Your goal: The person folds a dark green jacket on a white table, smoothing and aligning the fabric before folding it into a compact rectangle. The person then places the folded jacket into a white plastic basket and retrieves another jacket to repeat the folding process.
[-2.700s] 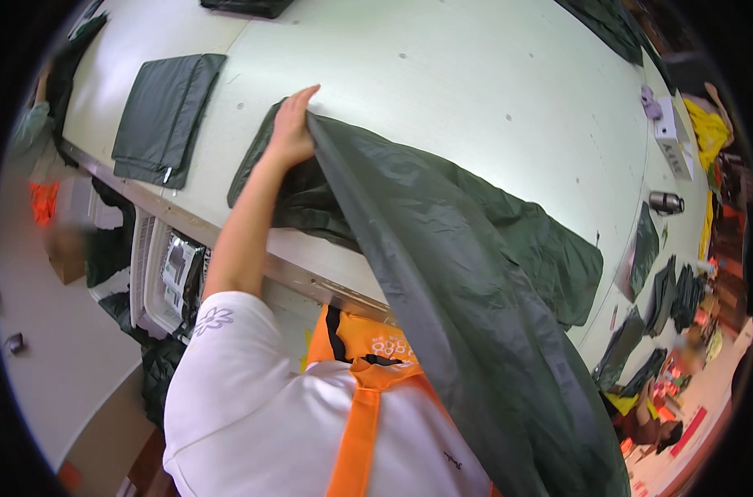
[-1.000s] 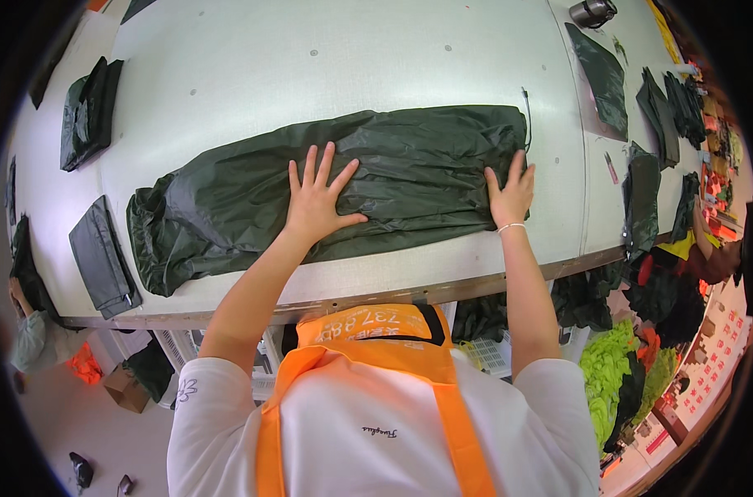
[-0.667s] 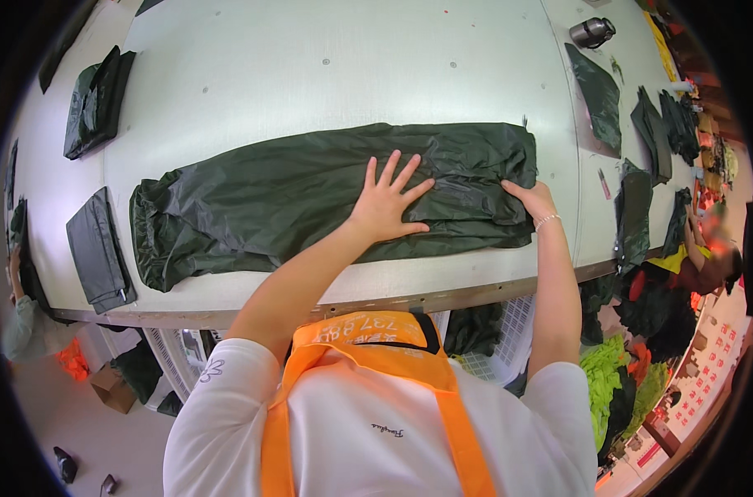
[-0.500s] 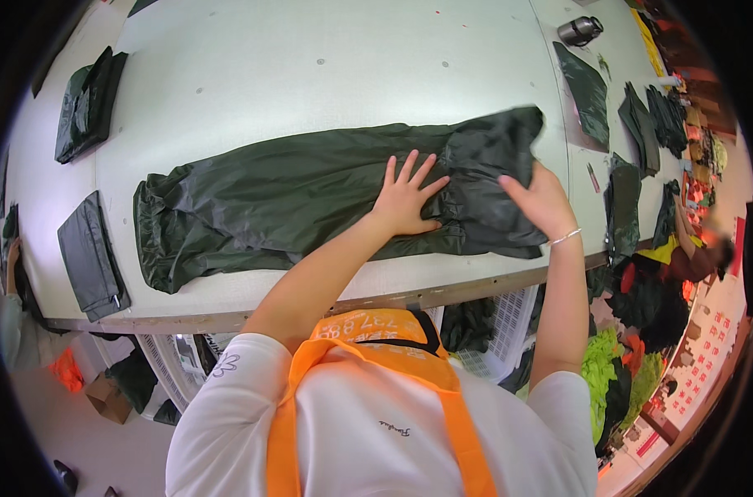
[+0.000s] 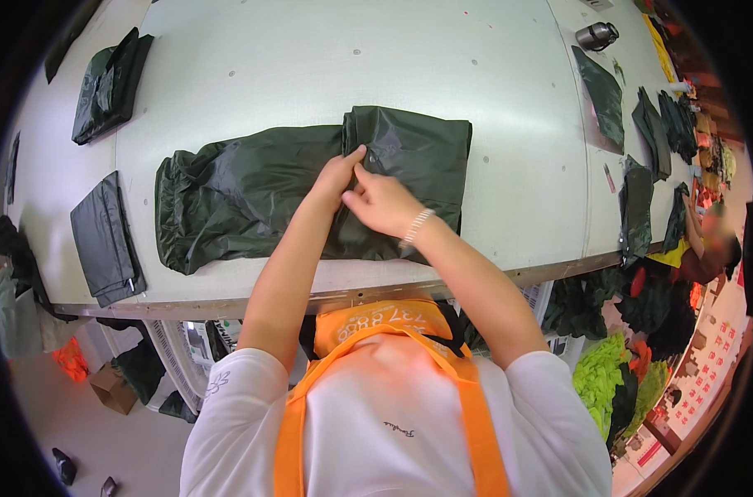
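A dark green, shiny thin-fabric garment lies flat across the table in front of me. Its gathered end is at the left, and its right part is folded back over itself toward the middle. At the edge of this fold my left hand is closed on the fabric, fingertips at the layer's edge. Just right of it, my right hand is closed on the same edge, its thumb and forefinger toward the left hand. The two hands almost touch. Other fingertips are partly hidden.
Folded dark green pieces and a folded bundle lie at the left. More dark pieces and a metal flask are at the right. The table's near edge runs before me. A co-worker is at far right.
The garment's right end has been folded over to the left. My right hand moved left with it, beside my left hand, which shifted left and closed from lying spread.
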`<act>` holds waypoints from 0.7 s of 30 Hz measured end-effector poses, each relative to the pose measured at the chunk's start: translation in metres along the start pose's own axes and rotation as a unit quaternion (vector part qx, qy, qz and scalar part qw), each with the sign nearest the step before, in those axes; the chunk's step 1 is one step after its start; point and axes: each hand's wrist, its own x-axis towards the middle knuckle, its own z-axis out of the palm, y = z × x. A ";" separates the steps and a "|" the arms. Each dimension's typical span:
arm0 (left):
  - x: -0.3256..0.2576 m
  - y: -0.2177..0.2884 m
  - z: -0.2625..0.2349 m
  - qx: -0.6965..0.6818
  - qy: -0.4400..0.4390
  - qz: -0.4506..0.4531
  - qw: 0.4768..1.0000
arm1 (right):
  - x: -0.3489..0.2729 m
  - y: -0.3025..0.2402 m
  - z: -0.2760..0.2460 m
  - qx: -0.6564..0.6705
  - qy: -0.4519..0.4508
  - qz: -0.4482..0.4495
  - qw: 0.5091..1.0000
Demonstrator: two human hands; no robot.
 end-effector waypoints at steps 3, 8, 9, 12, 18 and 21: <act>-0.013 -0.007 -0.007 -0.206 -0.106 0.007 0.973 | -0.011 0.039 -0.037 -0.080 0.287 -0.124 0.947; -0.026 -0.002 0.002 -0.071 -0.096 0.071 0.990 | -0.005 0.097 -0.007 -0.296 0.195 0.003 0.935; -0.024 -0.003 0.005 -0.033 -0.085 0.094 0.991 | -0.003 0.101 -0.003 -0.308 0.189 0.003 0.933; -0.022 -0.005 0.007 -0.013 -0.076 0.070 0.995 | -0.001 0.119 0.005 -0.286 0.188 -0.005 0.940; -0.019 -0.006 0.004 -0.040 -0.058 0.061 0.996 | -0.038 0.078 -0.022 -0.194 0.130 -0.063 0.970; -0.017 -0.009 0.007 -0.049 -0.085 0.068 0.993 | -0.080 0.090 0.010 -0.257 0.062 -0.042 0.964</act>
